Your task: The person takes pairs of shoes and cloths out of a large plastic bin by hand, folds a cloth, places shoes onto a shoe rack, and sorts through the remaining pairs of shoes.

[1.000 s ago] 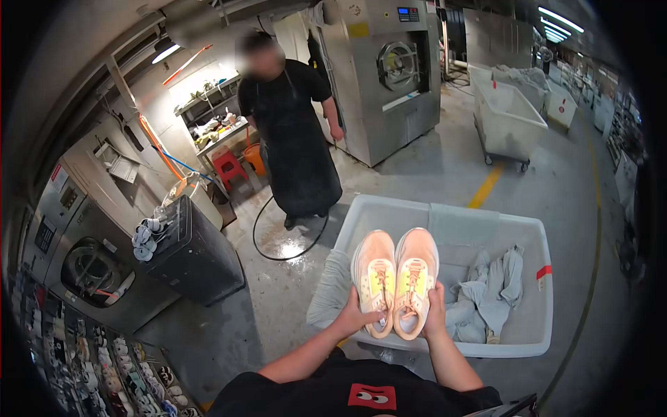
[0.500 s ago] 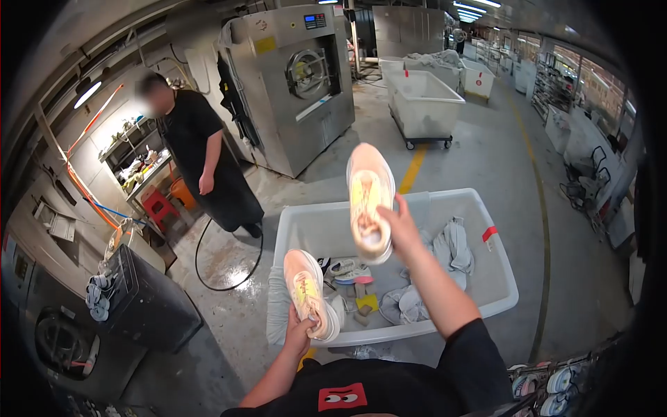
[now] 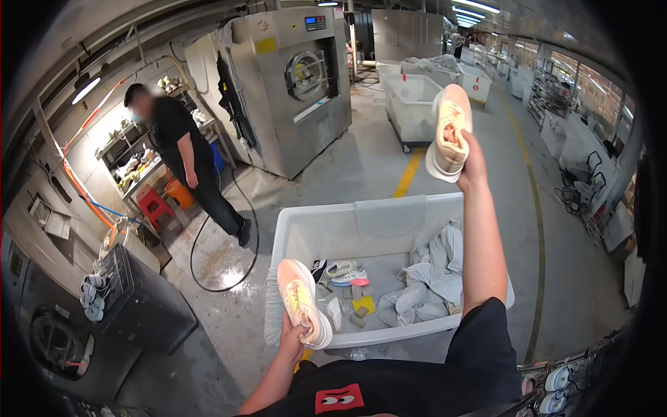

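Observation:
My left hand (image 3: 292, 338) grips a peach shoe with yellow laces (image 3: 299, 295) by its heel end, over the near left rim of a white tub (image 3: 306, 221). Raised on an outstretched arm, my right hand (image 3: 474, 163) is closed on the matching peach shoe (image 3: 451, 128), beyond the tub's far right part. Inside the tub lie several shoes (image 3: 347, 274), a yellow piece (image 3: 363, 304), small grey-brown blocks (image 3: 358, 317) and a heap of pale grey cloth (image 3: 427, 278).
A person in dark clothes (image 3: 180, 139) stands at the left near a hose loop (image 3: 192, 260) and red stool (image 3: 154, 206). A large steel washer (image 3: 278, 90), another white cart (image 3: 410, 104) and a dark bin with shoes on top (image 3: 153, 306) stand around. Shoe racks (image 3: 556, 382) are lower right.
The two shoes, together at first, are now apart; my right hand has gone up and right with its shoe. My view has turned right. The other person has turned and moved toward the shelves.

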Available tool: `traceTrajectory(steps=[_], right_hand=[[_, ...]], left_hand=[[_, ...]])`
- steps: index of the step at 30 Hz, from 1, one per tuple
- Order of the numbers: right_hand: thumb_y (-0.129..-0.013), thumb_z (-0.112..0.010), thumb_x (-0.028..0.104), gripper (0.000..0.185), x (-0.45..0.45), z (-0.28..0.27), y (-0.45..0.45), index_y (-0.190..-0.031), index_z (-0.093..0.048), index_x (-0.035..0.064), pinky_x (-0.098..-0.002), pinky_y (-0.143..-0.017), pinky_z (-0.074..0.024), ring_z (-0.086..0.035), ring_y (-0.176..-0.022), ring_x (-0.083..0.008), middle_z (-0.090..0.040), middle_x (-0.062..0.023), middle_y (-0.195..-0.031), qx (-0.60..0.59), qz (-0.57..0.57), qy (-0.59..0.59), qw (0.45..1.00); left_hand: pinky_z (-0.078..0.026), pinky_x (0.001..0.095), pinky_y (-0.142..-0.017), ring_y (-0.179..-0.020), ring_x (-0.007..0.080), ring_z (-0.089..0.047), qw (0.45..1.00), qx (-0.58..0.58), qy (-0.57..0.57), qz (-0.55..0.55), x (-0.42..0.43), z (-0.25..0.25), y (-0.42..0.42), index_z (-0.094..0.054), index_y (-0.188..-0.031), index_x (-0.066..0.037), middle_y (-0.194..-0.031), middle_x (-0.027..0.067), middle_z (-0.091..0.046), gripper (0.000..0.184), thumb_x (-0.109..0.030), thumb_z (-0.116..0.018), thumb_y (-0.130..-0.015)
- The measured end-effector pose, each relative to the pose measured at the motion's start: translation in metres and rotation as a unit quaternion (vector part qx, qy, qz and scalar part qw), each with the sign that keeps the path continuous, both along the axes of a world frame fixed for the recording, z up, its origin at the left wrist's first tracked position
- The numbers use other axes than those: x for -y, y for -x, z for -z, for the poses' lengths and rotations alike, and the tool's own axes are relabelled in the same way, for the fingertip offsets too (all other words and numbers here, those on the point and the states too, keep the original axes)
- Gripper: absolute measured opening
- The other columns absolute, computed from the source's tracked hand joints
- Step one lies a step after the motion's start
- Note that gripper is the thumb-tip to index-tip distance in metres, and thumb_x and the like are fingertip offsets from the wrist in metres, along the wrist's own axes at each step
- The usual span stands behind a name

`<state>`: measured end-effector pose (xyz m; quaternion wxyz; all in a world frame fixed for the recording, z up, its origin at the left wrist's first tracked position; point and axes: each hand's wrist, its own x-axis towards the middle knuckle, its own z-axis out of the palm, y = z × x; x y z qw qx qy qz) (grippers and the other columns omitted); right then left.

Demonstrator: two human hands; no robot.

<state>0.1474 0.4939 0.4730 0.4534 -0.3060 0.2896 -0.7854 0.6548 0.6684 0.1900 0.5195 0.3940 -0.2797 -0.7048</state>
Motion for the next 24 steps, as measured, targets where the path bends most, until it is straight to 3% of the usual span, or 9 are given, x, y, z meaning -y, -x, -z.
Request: traceTrajectory(steps=[6,16,19,24], right_hand=[[-0.101,-0.055,0.032,0.037,0.003,0.03,0.022,-0.126,-0.062,0.0054,-0.0419,-0.085,-0.0612,-0.072,-0.096,-0.0247,-0.072,-0.0116,-0.11,0.017,-0.064,-0.014,0.998],[-0.103,-0.052,0.028,0.037,-0.014,0.042,-0.007,-0.128,-0.059,0.0018,-0.0375,-0.085,-0.0609,-0.071,-0.098,-0.0225,-0.071,-0.0111,-0.113,-0.01,-0.095,-0.05,0.994],[-0.103,-0.052,0.029,0.037,-0.013,0.045,-0.012,-0.128,-0.059,0.0018,-0.0375,-0.085,-0.0609,-0.071,-0.098,-0.0223,-0.07,-0.0107,-0.113,-0.003,-0.099,-0.057,0.993],[-0.103,-0.053,0.03,0.037,-0.018,0.048,-0.022,-0.127,-0.059,0.0025,-0.0368,-0.083,-0.0609,-0.071,-0.095,-0.0211,-0.07,-0.0095,-0.11,0.003,-0.088,-0.08,0.993]], left_hand=[[-0.05,0.0381,-0.103,-0.121,0.0257,-0.059,0.999,0.029,-0.005,0.013,0.01,0.022,-0.017,-0.026,-0.154,-0.005,-0.137,0.0161,-0.053,0.084,0.004,-0.057,-0.076],[-0.045,0.0369,-0.108,-0.129,0.0246,-0.055,0.998,0.002,0.021,0.051,0.008,0.01,-0.01,-0.008,-0.16,-0.005,-0.144,0.0173,-0.049,0.099,0.001,-0.06,-0.077],[-0.05,0.0351,-0.103,-0.122,0.0201,-0.06,0.999,-0.007,0.017,0.03,0.008,0.019,-0.009,-0.019,-0.159,-0.006,-0.138,0.0122,-0.055,0.092,0.001,-0.065,-0.079],[-0.049,0.0348,-0.104,-0.123,0.0199,-0.06,0.999,-0.004,0.017,0.031,0.007,0.016,-0.011,-0.018,-0.159,-0.006,-0.139,0.0125,-0.055,0.092,0.002,-0.062,-0.079]])
